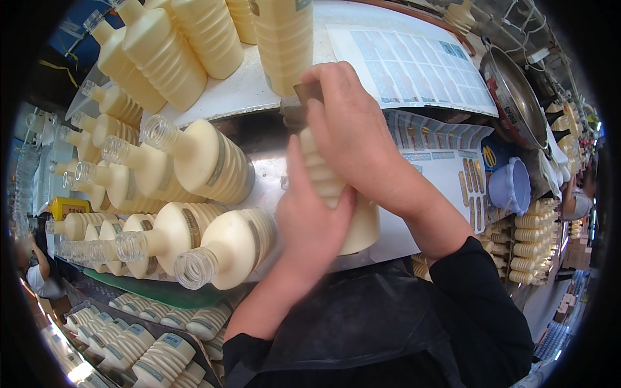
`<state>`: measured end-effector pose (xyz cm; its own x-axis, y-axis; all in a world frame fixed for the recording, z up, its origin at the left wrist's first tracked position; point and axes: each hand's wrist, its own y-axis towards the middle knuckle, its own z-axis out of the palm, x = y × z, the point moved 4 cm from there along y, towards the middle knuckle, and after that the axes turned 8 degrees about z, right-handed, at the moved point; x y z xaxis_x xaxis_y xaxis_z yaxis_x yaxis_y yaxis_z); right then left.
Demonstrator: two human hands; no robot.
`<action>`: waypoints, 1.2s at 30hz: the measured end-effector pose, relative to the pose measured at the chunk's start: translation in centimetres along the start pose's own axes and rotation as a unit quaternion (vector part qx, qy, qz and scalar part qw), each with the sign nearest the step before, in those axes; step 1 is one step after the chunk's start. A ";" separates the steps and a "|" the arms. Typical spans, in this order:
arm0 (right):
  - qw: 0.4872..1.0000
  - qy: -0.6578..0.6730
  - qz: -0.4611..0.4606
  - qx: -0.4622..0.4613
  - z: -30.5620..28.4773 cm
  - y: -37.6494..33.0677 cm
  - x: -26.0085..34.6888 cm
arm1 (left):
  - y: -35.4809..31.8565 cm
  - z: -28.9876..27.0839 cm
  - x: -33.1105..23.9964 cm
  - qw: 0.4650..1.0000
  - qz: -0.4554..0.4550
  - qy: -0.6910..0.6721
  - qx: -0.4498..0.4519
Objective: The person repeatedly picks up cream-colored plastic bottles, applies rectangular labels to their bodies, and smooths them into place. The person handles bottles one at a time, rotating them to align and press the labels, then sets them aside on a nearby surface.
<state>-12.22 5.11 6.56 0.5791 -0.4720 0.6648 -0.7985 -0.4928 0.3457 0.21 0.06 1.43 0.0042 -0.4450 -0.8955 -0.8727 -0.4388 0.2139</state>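
Observation:
My left hand [310,216] is wrapped round a cream-coloured ribbed bottle [361,229], which leans in front of me on the table. Its neck is covered by my hands. My right hand [352,119] is closed at the bottle's upper end, with a small dark brown flat piece [299,107] at its fingertips; its kind is not clear. Just beyond my fingers stands another tall cream bottle [284,48]. To the left, several cream bottles with clear glass necks and patterned label bands stand in rows, the nearest bottle [226,258] beside my left forearm.
Printed label sheets [414,71] lie at the back right, and another sheet with gold strips [453,184] lies below them. A metal pan [517,97] and blue bucket [510,186] are at the right. Finished-looking bottles [165,355] fill the lower left. A person [42,268] is at far left.

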 end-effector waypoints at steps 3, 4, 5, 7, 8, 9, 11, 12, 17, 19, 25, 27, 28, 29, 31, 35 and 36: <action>1.000 0.013 0.008 0.006 -0.7 0.2 -1.2 | 0.4 0.3 2.3 0.998 -0.006 -0.055 -0.015; 1.000 0.024 0.012 0.009 -1.1 0.3 -2.2 | 0.6 0.4 3.1 0.991 -0.037 -0.125 -0.025; 0.999 0.042 0.015 0.004 -1.5 0.1 -3.2 | 1.1 0.5 3.8 0.988 -0.068 -0.139 -0.022; 0.997 0.079 0.022 -0.008 -2.1 -0.4 -5.5 | 2.1 0.8 4.5 0.977 -0.132 -0.166 -0.012; 0.995 0.096 0.031 -0.014 -2.3 -0.6 -6.4 | 2.4 0.9 3.4 0.960 -0.136 -0.245 -0.009; 0.993 0.106 0.037 -0.022 -2.2 -0.8 -7.1 | 2.4 0.9 3.0 0.949 -0.154 -0.275 -0.002; 0.990 0.122 0.054 -0.042 -2.1 -1.3 -8.6 | 2.4 1.1 2.8 0.923 -0.190 -0.335 0.016; 0.989 0.128 0.054 -0.050 -2.1 -1.5 -9.2 | 2.4 1.2 3.2 0.920 -0.180 -0.349 0.002; 0.989 0.121 0.012 -0.081 -2.1 -1.8 -9.9 | 2.2 1.1 3.3 0.905 -0.196 -0.377 -0.015; 0.989 0.109 0.012 -0.096 -3.0 -1.5 -9.2 | 2.1 1.0 3.3 0.897 -0.204 -0.391 -0.027; 0.982 0.175 0.067 -0.038 -1.8 -1.2 -6.5 | 1.6 1.2 2.0 0.914 -0.161 -0.369 0.054; 0.989 0.131 0.023 -0.070 -1.5 -0.7 -4.8 | 1.6 1.4 1.2 0.915 -0.147 -0.369 0.064; 0.993 0.103 0.018 -0.058 -1.0 -0.5 -3.7 | 1.5 1.4 1.3 0.923 -0.139 -0.352 0.064; 0.996 0.072 0.016 -0.050 -0.9 -0.4 -2.4 | 1.6 1.5 1.1 0.931 -0.129 -0.337 0.054; 0.999 0.037 0.024 -0.014 0.1 -0.3 -0.5 | 1.8 1.7 0.7 0.945 -0.107 -0.308 0.035; 0.999 0.016 0.038 0.033 0.7 -0.1 1.0 | 2.2 1.6 0.4 0.943 -0.096 -0.313 0.063; 0.999 0.007 0.027 0.024 0.0 -0.2 0.4 | 1.9 1.6 0.4 0.934 -0.150 -0.324 0.009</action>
<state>-11.87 4.97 6.74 0.5325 -0.4890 0.6909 -0.8195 -0.5020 0.2764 -2.25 0.29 0.87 -0.0416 0.2637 -0.9637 -0.8874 -0.4530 -0.0857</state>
